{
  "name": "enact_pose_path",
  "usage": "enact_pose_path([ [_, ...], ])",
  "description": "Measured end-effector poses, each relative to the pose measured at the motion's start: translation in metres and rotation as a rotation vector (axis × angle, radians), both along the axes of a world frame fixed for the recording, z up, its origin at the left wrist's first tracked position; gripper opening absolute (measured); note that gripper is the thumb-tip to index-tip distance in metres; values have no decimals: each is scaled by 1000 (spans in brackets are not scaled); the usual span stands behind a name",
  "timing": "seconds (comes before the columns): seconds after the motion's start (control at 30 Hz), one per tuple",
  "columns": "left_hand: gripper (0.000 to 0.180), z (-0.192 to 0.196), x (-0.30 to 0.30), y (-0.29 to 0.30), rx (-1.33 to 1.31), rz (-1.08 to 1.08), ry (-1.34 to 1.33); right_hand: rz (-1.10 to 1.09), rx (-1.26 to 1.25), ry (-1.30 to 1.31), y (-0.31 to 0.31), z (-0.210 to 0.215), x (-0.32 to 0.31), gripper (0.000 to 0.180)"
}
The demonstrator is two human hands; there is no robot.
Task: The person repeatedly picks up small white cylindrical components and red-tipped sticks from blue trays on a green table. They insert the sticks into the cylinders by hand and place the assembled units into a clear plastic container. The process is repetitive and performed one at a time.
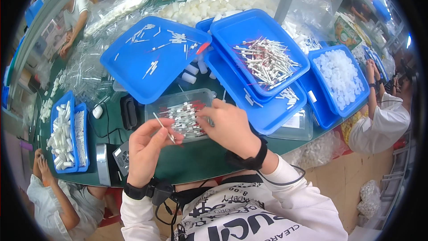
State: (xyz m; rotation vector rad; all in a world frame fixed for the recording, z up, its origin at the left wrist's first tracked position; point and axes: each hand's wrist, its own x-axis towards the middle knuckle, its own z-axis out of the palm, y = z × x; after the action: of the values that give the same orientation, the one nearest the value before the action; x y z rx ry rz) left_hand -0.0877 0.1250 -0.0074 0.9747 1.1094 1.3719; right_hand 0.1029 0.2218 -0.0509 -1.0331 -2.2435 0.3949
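My left hand (154,140) pinches a slim white stick (158,119) between thumb and fingers. It slants over the left front corner of a clear plastic box (154,112). Inside the box lie many thin white sticks with red parts (186,118). My right hand (229,125) reaches into the right side of the box with its fingers bent together at the sticks; what they grip, if anything, is hidden. Just beyond the box, a blue tray (133,82) holds a few scattered white sticks. To the right, another blue tray (218,31) carries a heaped pile of similar sticks (267,62).
White caps (339,78) fill a blue tray at the right. Blue trays of white tubes (62,138) stand at the left, near a small black device with a fan (121,157). White parts (214,6) are heaped at the back. Other people work around the green table (191,165).
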Motion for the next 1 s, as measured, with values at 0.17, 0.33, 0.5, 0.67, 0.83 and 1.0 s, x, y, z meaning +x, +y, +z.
enact_pose_path([
  [0.17,14,0,-3,-18,-12,46,101,-94,-90,57,-1,37,30,23],
  [0.33,7,-23,-9,-28,131,44,-73,-287,0,-21,59,48,117,13],
  [0.5,14,-35,2,-19,67,14,-168,-101,-211,47,62,32,128,9],
  [0.67,10,-48,15,-15,35,49,-173,-334,-114,-169,31,4,120,25],
  [0.83,8,-53,27,-6,50,54,-143,-465,-135,-137,32,-15,106,21],
  [1.0,8,-54,31,-4,116,29,-113,-456,-47,-140,31,-19,101,15],
])
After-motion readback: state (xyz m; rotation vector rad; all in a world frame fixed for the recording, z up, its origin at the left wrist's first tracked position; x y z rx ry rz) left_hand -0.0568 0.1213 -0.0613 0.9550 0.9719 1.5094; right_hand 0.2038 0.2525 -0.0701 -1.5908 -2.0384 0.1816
